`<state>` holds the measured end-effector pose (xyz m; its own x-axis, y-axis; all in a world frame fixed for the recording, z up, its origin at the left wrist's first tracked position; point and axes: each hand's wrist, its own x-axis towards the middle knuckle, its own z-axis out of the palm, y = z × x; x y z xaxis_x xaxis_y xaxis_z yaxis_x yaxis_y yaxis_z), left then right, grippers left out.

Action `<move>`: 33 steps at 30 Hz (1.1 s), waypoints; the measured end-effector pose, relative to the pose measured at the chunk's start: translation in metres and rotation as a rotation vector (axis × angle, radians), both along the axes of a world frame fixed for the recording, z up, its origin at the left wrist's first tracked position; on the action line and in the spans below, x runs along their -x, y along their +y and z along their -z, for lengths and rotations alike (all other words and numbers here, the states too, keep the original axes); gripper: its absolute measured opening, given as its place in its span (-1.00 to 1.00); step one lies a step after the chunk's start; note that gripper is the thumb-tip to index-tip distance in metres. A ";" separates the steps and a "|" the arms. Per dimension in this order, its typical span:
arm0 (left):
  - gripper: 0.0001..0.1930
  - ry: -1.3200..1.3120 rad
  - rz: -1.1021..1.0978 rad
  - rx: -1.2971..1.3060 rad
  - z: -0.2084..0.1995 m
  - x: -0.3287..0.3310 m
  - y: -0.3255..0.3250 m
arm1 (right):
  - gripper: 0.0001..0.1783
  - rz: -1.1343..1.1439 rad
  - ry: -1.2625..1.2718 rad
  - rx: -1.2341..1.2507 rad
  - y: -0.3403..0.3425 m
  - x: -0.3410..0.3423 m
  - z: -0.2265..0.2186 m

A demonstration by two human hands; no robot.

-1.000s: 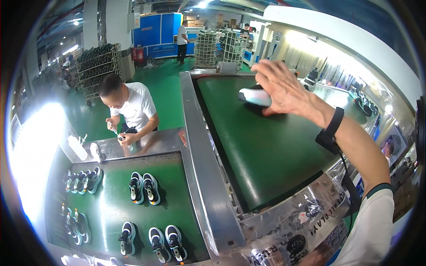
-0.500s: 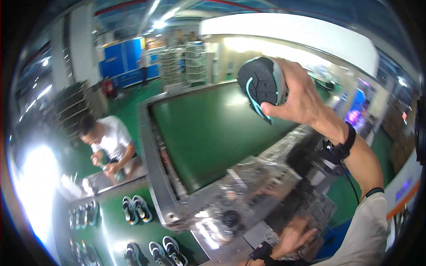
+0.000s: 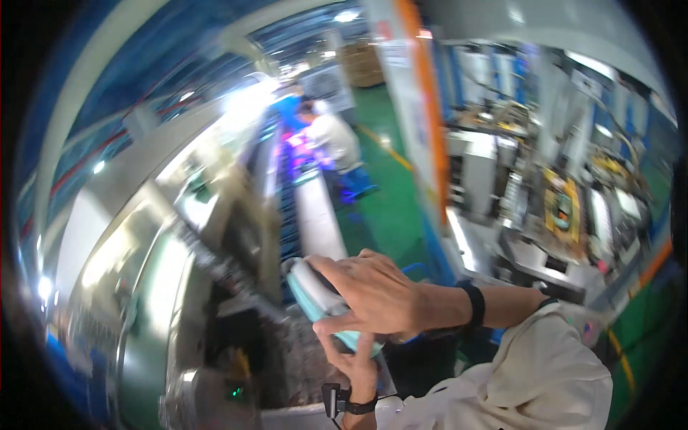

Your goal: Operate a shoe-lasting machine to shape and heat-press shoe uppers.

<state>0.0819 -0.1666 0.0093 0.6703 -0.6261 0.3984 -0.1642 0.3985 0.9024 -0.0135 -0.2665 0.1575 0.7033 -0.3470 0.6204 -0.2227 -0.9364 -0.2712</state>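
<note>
In front of me a shoe (image 3: 307, 292) with a pale teal sole and a grey and white upper is held tilted between my two hands. My right hand (image 3: 383, 292) is closed over it from above, with the back of the hand toward me. From below, my left hand (image 3: 356, 364) meets its near end, thumb and finger against the teal sole. My fingers hide much of the upper. Both wrists wear black straps.
Beneath the hands is a cluttered grey work surface (image 3: 297, 344), blurred. A machine with a lit opening (image 3: 154, 287) stands at left. Ahead, people work beside a long conveyor line (image 3: 319, 222) under purple light. At right stands a press machine holding a yellow-framed mould (image 3: 562, 208).
My view has swung right, away from the green conveyor belt. The right hand has lowered the raised shoe, and the left hand has come off the work surface to it.
</note>
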 end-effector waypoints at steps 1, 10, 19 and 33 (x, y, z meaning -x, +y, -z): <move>-0.18 0.165 0.207 0.090 -0.005 0.020 -0.011 | -0.06 -0.060 -0.105 -0.116 -0.015 0.030 0.013; -0.53 0.363 0.813 -0.230 0.002 0.213 -0.109 | -0.19 0.184 -0.743 -1.129 -0.047 0.284 0.153; -0.24 0.026 1.309 -0.638 0.043 0.407 -0.237 | -0.35 0.764 -1.335 -0.860 -0.038 0.502 0.219; -0.06 -0.765 0.858 -0.639 0.201 0.660 -0.472 | -0.35 1.602 -1.217 -0.420 -0.002 0.635 0.186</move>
